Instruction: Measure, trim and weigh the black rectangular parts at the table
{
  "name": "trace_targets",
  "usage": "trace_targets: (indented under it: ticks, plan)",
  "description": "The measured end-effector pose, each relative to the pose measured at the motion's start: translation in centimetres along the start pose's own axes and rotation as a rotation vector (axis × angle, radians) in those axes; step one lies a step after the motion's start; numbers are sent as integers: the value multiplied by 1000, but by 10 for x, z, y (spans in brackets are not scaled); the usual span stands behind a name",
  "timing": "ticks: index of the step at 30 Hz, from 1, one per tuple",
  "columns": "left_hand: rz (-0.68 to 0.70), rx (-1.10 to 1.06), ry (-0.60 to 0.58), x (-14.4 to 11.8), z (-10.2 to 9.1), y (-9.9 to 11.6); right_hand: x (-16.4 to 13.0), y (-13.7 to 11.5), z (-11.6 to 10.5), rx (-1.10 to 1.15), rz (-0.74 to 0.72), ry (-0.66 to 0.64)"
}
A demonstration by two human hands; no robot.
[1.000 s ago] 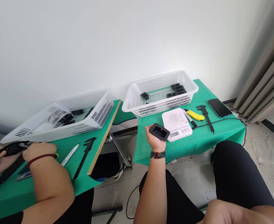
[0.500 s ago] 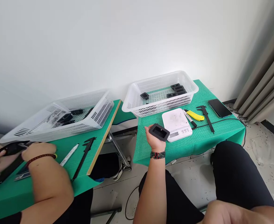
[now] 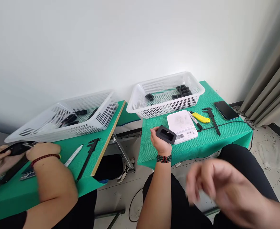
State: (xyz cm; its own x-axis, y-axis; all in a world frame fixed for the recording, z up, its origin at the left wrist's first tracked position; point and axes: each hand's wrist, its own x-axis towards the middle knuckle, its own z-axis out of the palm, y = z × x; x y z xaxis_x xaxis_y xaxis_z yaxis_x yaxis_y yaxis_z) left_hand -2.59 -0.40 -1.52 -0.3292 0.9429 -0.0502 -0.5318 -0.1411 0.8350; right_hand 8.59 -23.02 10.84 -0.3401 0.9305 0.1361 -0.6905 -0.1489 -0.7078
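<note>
My right hand (image 3: 226, 187) has risen from the bottom of the view since the earlier frame and now hangs blurred over the lap, while the left hand (image 3: 160, 144) and its load have hardly shifted. I see the right fingers loosely curled, with nothing visible in them. The left fingers cradle a black hollow block (image 3: 166, 135) from its left and beneath, though I cannot make out every fingertip; it tilts recess upward above the near edge of the table (image 3: 150, 135), overlapping the near left corner of the white scale (image 3: 181, 122). I judge that grip keeps the recess exposed and its far side free. The scale sits close to that near edge, probably for easy reach, and the marker (image 3: 195, 121), yellow cutter (image 3: 201, 118), caliper (image 3: 211, 121) and phone (image 3: 226, 110) line up toward the table's right edge, presumably to stay handy. Along the far edge stands a white basket (image 3: 166, 110): similar black pieces (image 3: 185, 91) cluster at its right end, one lone piece (image 3: 149, 97) lies toward the left. On the neighbouring table, another basket (image 3: 106, 115) holds dark parts (image 3: 70, 119) I can't count.
</note>
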Motion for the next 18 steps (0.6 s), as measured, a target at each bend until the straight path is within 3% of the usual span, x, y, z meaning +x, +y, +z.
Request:
trace_targets:
  ticks: [4,8,11,15,18]
  plan:
    - [285,202,-67,-16,2,0,49,-1,-46,-588,-167,252]
    - [365,251,-107,-27,3,-2,100,22,-92,-988,-133,269]
    - [367,274,-96,-28,3,-6,122,51,-109,-1062,-213,223]
    - [267,206,-117,-32,5,-9,133,72,-117,-952,-372,455]
    - [188,132,-216,-29,8,-3,135,65,-123,-755,-309,595]
